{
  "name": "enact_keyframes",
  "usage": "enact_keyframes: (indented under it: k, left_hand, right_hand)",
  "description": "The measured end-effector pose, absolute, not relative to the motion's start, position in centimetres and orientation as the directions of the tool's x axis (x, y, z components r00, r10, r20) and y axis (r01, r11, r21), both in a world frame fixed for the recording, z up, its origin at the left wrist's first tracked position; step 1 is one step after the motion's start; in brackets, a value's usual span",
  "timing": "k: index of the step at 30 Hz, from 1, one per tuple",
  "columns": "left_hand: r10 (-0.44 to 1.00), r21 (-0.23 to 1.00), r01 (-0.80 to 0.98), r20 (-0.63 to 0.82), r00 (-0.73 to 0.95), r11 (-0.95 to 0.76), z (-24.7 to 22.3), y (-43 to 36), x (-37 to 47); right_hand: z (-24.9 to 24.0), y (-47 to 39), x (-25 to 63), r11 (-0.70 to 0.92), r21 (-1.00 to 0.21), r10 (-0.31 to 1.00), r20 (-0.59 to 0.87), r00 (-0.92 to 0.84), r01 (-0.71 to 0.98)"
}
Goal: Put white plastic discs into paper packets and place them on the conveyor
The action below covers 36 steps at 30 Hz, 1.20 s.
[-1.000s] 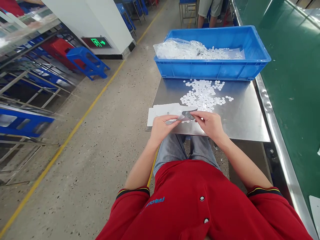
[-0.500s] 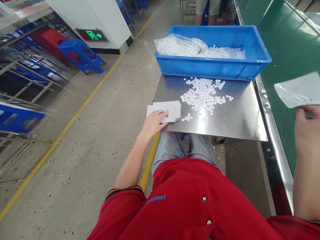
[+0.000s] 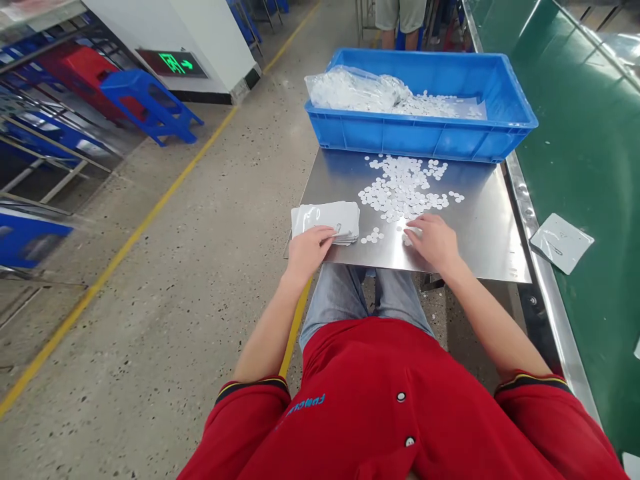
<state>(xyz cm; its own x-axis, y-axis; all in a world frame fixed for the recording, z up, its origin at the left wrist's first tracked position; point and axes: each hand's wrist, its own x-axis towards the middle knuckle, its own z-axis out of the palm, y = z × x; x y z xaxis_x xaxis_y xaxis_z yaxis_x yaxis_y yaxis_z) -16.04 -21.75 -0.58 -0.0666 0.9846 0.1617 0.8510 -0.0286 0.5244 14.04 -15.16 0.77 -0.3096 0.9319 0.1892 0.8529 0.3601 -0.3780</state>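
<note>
A stack of flat white plastic pouches (image 3: 323, 215) lies at the left edge of the metal table. My left hand (image 3: 309, 252) is at its front edge, thumb and fingers closed on the top pouch. Small round white discs (image 3: 400, 187) are spread over the middle of the table. Near the front edge, my right hand (image 3: 434, 241) reaches down with bent fingers, the tips together over a few discs; whether one is between them is too small to tell. To the right, a single white pouch (image 3: 563, 243) rests on the green conveyor belt and its metal rail.
A blue crate (image 3: 425, 133) stands at the table's (image 3: 480, 233) far end, holding a clear bag (image 3: 353, 90) of white discs and loose discs. The green belt (image 3: 600, 153) runs along the right. A blue stool (image 3: 150, 103) stands on the left, and a person's legs (image 3: 400, 20) show behind the crate.
My right hand has let go of a pouch over the belt, where a pouch now lies, and come left to the discs. My left hand's fingers have drawn back to the top pouch's front edge.
</note>
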Motion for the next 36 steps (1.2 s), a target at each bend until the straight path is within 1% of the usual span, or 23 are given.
enact_keyframes:
  k: [3, 5, 7, 9, 12, 15, 18, 20, 22, 24, 26, 28, 30, 32, 34, 36]
  left_hand:
    - [0.989, 0.582, 0.809, 0.149, -0.004, -0.085, -0.7, -21.8, -16.2]
    - [0.986, 0.595, 0.795, 0.165, 0.027, -0.121, -0.6, -21.9, -16.4]
    - [0.975, 0.588, 0.798, 0.221, -0.001, -0.132, -0.4, -21.9, -16.5]
    - [0.950, 0.570, 0.812, 0.304, -0.068, -0.124, -0.1, -21.9, -16.3]
    - [0.893, 0.530, 0.841, 0.422, -0.156, -0.103, 0.2, -22.0, -15.8]
    - [0.831, 0.483, 0.868, 0.524, -0.186, -0.110, 0.5, -22.1, -15.5]
    - [0.780, 0.444, 0.883, 0.603, -0.167, -0.154, 0.6, -22.6, -15.4]
    - [0.770, 0.444, 0.878, 0.618, -0.157, -0.177, 0.8, -23.0, -15.3]
    - [0.778, 0.474, 0.858, 0.608, -0.157, -0.197, 1.0, -23.5, -15.2]
    - [0.787, 0.517, 0.825, 0.596, -0.158, -0.227, 1.4, -23.9, -15.0]
    - [0.786, 0.559, 0.787, 0.596, -0.165, -0.259, 1.7, -24.2, -14.7]
    - [0.780, 0.603, 0.744, 0.598, -0.184, -0.288, 2.0, -24.1, -14.3]
    - [0.785, 0.657, 0.689, 0.584, -0.209, -0.305, 2.1, -23.9, -13.8]
    - [0.803, 0.720, 0.624, 0.545, -0.241, -0.302, 2.0, -23.7, -13.1]
    - [0.823, 0.779, 0.557, 0.499, -0.272, -0.288, 1.9, -23.4, -12.5]
    - [0.838, 0.821, 0.495, 0.463, -0.289, -0.283, 1.9, -23.3, -11.9]
  right_hand:
    - [-0.7, -14.5, 11.1, 0.366, -0.310, 0.930, 0.159, -0.332, 0.877]
    - [-1.1, -14.3, 10.9, 0.340, -0.313, 0.940, 0.134, -0.313, 0.887]
    - [-1.0, -14.3, 11.2, 0.310, -0.332, 0.951, 0.106, -0.291, 0.891]
    - [-0.6, -14.4, 11.6, 0.292, -0.353, 0.956, 0.086, -0.280, 0.889]
    - [0.0, -14.5, 11.9, 0.300, -0.370, 0.954, 0.102, -0.283, 0.879]
    - [0.2, -14.2, 11.2, 0.315, -0.327, 0.949, 0.107, -0.296, 0.891]
    - [0.0, -13.6, 9.7, 0.309, -0.256, 0.951, 0.074, -0.301, 0.916]
    - [-0.2, -13.2, 8.8, 0.297, -0.232, 0.955, 0.062, -0.290, 0.926]
    - [-0.3, -12.9, 8.3, 0.293, -0.237, 0.956, 0.065, -0.286, 0.926]
    - [-0.3, -12.6, 8.6, 0.299, -0.275, 0.954, 0.099, -0.282, 0.914]
    - [0.0, -12.4, 9.5, 0.288, -0.366, 0.955, 0.172, -0.240, 0.885]
    - [0.8, -12.5, 10.7, 0.249, -0.516, 0.962, 0.228, -0.150, 0.819]
    - [2.1, -13.0, 11.6, 0.226, -0.684, 0.968, 0.240, -0.079, 0.693]
    - [3.5, -14.2, 11.8, 0.250, -0.801, 0.965, 0.250, -0.074, 0.544]
    - [4.6, -15.6, 11.5, 0.310, -0.844, 0.950, 0.294, -0.106, 0.437]
    - [5.3, -16.8, 10.8, 0.374, -0.836, 0.927, 0.349, -0.137, 0.401]
